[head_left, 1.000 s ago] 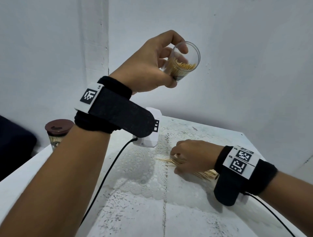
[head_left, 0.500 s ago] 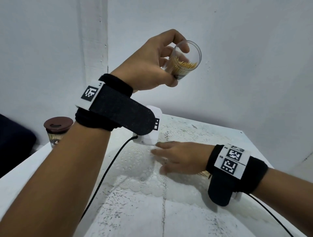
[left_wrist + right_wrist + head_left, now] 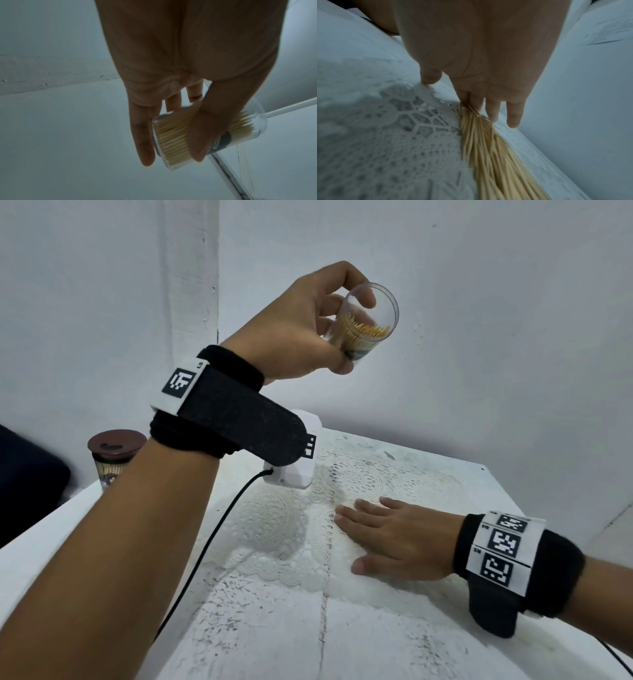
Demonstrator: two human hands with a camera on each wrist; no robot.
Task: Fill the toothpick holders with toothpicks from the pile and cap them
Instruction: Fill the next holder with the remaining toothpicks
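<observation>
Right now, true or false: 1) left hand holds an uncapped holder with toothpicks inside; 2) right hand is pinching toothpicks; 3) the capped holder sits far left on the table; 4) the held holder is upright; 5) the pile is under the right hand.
1) True: the left hand grips the clear holder, which has no cap and toothpicks inside.
2) False: the right hand lies flat, fingers straight, on the toothpick pile.
3) True: the brown-capped holder stands at the left edge of the table.
4) False: it is tilted, mouth toward the camera.
5) True, per the right wrist view.
</observation>
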